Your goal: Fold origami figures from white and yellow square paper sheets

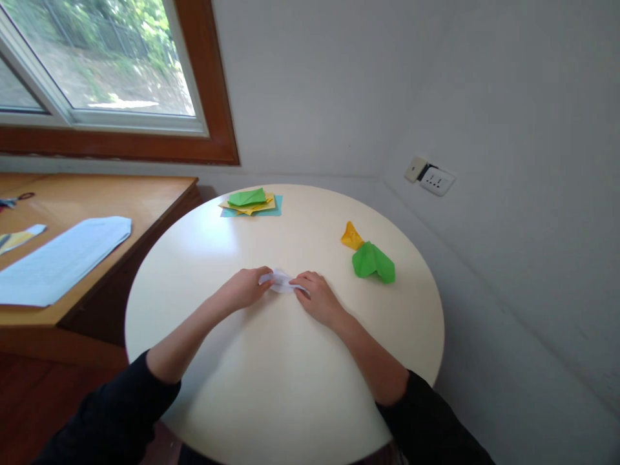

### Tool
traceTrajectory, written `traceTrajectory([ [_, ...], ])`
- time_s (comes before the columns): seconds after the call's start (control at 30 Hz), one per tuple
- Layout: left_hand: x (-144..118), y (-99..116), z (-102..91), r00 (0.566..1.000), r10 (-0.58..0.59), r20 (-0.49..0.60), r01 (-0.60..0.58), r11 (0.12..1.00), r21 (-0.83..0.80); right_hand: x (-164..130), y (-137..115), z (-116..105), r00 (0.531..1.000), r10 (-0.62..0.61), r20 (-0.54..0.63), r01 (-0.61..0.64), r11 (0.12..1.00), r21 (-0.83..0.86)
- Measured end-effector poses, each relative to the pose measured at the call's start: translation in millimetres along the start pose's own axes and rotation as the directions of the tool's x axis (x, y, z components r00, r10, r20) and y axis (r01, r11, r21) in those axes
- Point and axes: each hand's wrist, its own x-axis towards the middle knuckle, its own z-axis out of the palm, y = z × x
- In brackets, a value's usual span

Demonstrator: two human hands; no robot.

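Observation:
A small folded piece of white paper lies at the middle of the round table, between my hands. My left hand pinches its left end between thumb and fingers. At the other end, my right hand has its thumb and fingers closed on the paper's right edge. To the right of my right hand rests a folded green paper, with a smaller folded orange paper touching it from behind.
A stack of green, yellow and blue papers sits at the back of the white round table. On the left, a wooden desk holds white sheets and scissors. A wall socket is at the right.

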Motion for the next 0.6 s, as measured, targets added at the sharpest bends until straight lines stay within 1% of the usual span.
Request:
traceTrajectory([
  [0.1,0,2,1.3,0.999,-0.031,-0.014,0.029,0.989,-0.144,0,-2,0,1.0,-0.016,-0.007,0.016,1.0,0.018],
  [0.23,3,4,8.2,0.992,-0.083,-0.096,0.051,0.955,-0.292,-1,-2,1,0.999,0.005,-0.041,-0.002,0.997,0.072],
  [0.3,5,3,14.0,0.988,-0.091,-0.127,0.039,0.93,-0.365,0,0,1,0.997,0.031,-0.071,-0.022,0.992,0.12],
  [0.4,9,-1,22.7,0.986,-0.064,-0.155,-0.014,0.89,-0.457,1,4,3,0.984,0.108,-0.139,-0.079,0.977,0.197],
  [0.47,11,-5,27.8,0.978,-0.042,-0.205,-0.071,0.856,-0.513,2,6,4,0.97,0.169,-0.174,-0.123,0.961,0.247],
  [0.53,13,-8,32.3,0.965,-0.021,-0.263,-0.134,0.82,-0.556,3,8,5,0.96,0.212,-0.183,-0.151,0.942,0.299],
  [0.6,14,-11,36.2,0.956,-0.001,-0.294,-0.177,0.796,-0.578,4,8,4,0.953,0.247,-0.173,-0.172,0.916,0.363],
])
